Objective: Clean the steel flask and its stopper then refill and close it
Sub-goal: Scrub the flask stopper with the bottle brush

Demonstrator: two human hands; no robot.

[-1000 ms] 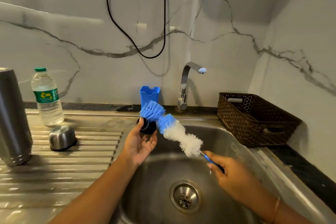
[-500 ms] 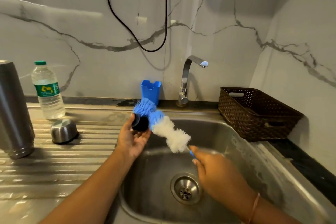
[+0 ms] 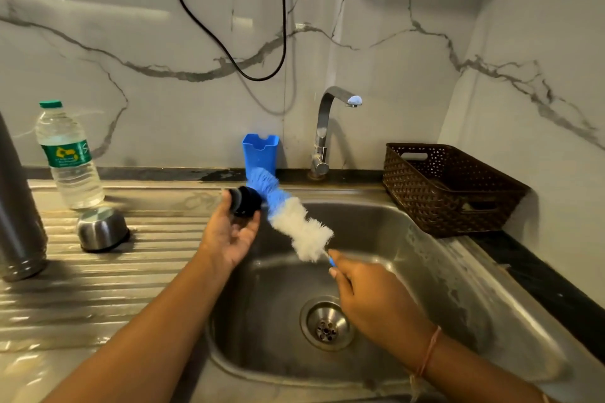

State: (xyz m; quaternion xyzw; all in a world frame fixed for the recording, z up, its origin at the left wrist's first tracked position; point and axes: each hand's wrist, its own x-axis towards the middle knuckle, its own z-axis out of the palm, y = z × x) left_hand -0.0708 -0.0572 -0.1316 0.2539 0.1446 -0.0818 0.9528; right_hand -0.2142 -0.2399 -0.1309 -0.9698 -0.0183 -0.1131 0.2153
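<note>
My left hand (image 3: 229, 235) holds the black stopper (image 3: 244, 201) over the sink's left rim, thumb and fingers round it. My right hand (image 3: 370, 294) grips the blue handle of a bottle brush (image 3: 294, 222); its blue and white bristles lie against the stopper's right side. The steel flask (image 3: 16, 206) stands upright at the far left of the drainboard, partly cut off by the frame. Its steel cap (image 3: 101, 229) sits upside down on the drainboard beside it. A plastic water bottle (image 3: 70, 157) with a green cap stands behind the steel cap.
The steel sink (image 3: 409, 271) with its drain (image 3: 327, 324) lies below my hands. A tap (image 3: 327, 127) rises behind it with no water running. A blue holder (image 3: 260, 149) stands by the wall, a brown basket (image 3: 448, 186) at the right. A black cable (image 3: 229, 42) hangs on the wall.
The brush has slid a little along the stopper while both hands shifted slightly. The view has dropped a bit, so everything sits lower in frame.
</note>
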